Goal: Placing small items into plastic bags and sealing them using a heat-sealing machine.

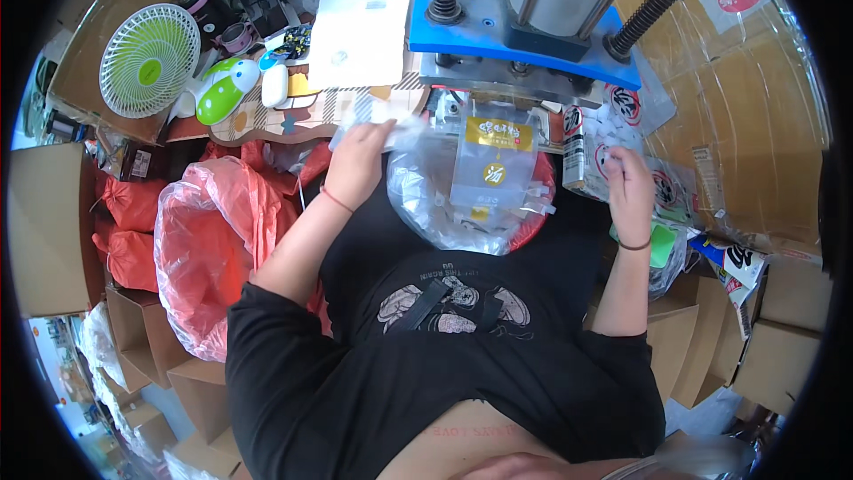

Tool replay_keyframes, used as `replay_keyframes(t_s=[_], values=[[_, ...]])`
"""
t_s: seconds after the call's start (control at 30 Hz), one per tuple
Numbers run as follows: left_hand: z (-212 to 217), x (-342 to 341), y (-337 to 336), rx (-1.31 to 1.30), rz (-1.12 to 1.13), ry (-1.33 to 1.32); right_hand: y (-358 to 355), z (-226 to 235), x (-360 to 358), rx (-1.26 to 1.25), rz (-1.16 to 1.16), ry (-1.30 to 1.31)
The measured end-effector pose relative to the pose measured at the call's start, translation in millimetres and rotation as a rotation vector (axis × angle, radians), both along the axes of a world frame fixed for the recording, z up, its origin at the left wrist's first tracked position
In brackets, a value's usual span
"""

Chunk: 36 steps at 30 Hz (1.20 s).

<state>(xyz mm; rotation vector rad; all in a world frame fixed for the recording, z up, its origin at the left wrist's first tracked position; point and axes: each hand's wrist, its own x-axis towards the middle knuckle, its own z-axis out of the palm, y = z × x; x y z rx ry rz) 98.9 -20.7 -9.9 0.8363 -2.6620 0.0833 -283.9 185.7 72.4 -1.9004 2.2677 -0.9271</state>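
My left hand (357,158) is closed, pinching a crumpled clear plastic bag (404,132) at the table's front edge. The bag is smeared by motion. In front of my body sits a red basin (538,229) heaped with clear plastic pouches; the top pouch (493,164) has a gold-yellow label panel. My right hand (631,188) is raised to the right of the basin, its thumb and fingers brought together; whatever they hold, if anything, is too small to name. Beside it stands an open printed box (579,156) with small white pieces near it.
A press with a blue plate (498,28) and springs stands straight ahead. A green-white fan (151,60), a phone (262,2) and a white sheet (360,34) lie left of it. A pink plastic-lined bin (213,249) is at my left, cardboard (742,124) at my right.
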Motion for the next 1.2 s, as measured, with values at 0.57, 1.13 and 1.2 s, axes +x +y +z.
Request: replay_keyframes(t_s=[0.57,1.13,1.2], values=[[16.1,-88.1,100.8,1.798,-0.24,0.687,-55.8,31.3,66.7,0.005,0.468,-0.217],[17.7,-107.1,13.1,1.362,0.354,0.959,-28.7,-46.2,-34.2,0.079,0.07,-0.03],[18.7,-79.2,-35.8,0.342,0.443,0.873,-28.7,-43.5,-32.1,0.063,0.107,0.033]])
